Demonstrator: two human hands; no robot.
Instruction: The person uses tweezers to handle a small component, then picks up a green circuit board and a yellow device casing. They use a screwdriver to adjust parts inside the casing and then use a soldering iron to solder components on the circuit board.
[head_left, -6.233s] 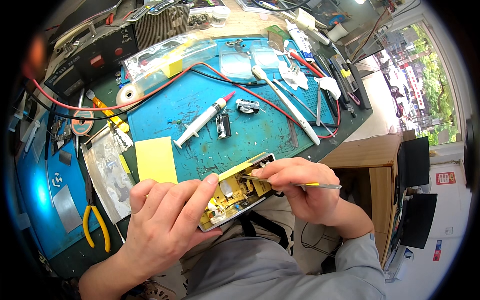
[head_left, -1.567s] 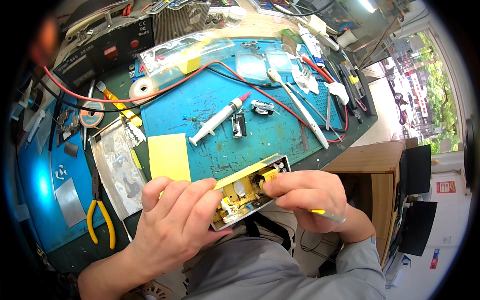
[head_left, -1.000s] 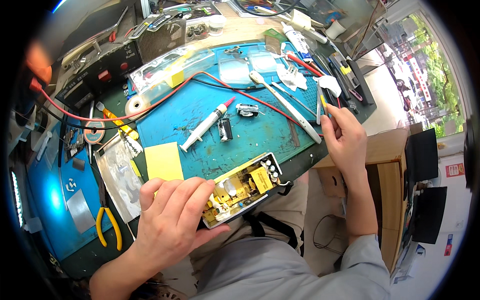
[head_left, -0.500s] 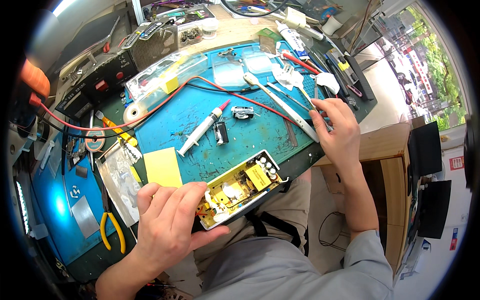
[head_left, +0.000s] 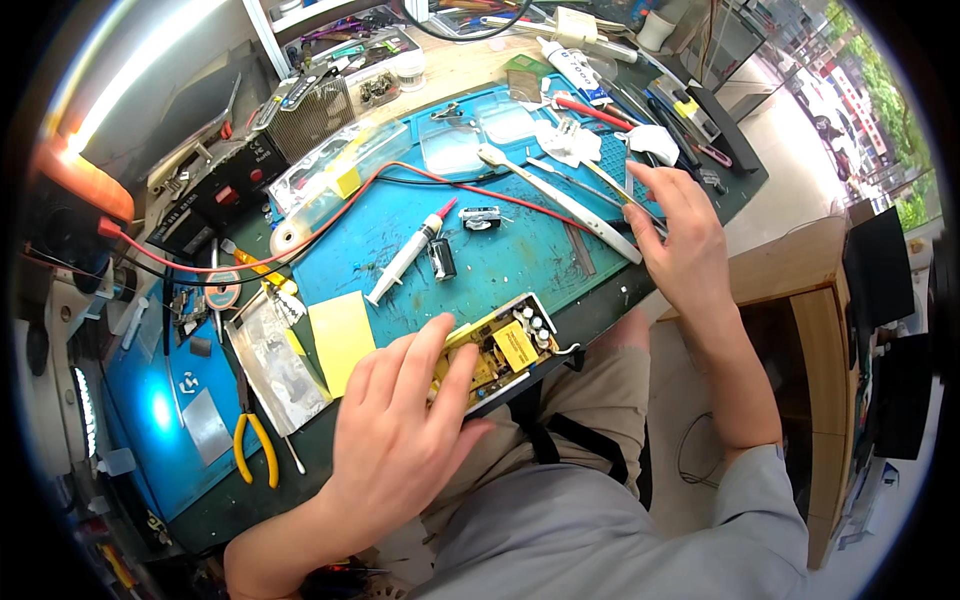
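Observation:
My left hand (head_left: 400, 420) grips an open housing (head_left: 536, 305) at the mat's front edge, its fingers over the left end. Inside are a circuit board, a yellow transformer (head_left: 515, 345) and white-topped capacitors. My right hand (head_left: 675, 235) is at the mat's right, fingers apart over thin metal tools (head_left: 600, 175), beside a long white brush-like tool (head_left: 560, 200). A syringe (head_left: 400, 265) with a pink tip, two small black-and-silver parts (head_left: 443, 258) and a yellow pad (head_left: 340, 340) lie on the blue mat (head_left: 520, 260).
Yellow-handled pliers (head_left: 255, 450) and a metal plate (head_left: 275, 370) lie left. A clear plastic case (head_left: 310, 180), a black device (head_left: 205, 200) and red and black cables span the back. Tools and a white tube (head_left: 575, 70) crowd the back right; a wooden cabinet (head_left: 770, 260) stands right.
My right hand has left the housing for the tools at right, and its fingers have loosened from the thin tool. My left hand and the housing have shifted up and right in view.

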